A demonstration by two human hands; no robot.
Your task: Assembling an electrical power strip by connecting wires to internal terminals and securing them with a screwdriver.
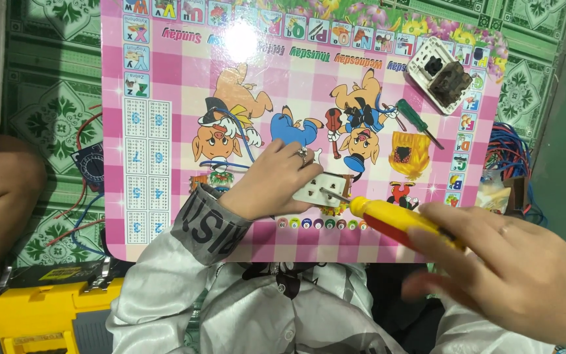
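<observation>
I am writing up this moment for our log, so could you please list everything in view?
Socket plate: one, white, on the table under the left hand.
Yellow screwdriver: one, yellow and red, tip on the socket plate.
Green screwdriver: one, lying at the table's upper right.
Burnt socket: one, white with blackened parts, top right corner.
Table: one, pink checked with cartoon pictures.
Wires: a bundle, blue and red, on the floor at right.
Toolbox: one, yellow, lower left.
Left hand: holds the socket plate.
Right hand: grips the yellow screwdriver.

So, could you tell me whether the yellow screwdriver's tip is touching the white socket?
Touching. The head view shows the yellow screwdriver in the right hand, its metal tip on the face of the white socket.
</observation>
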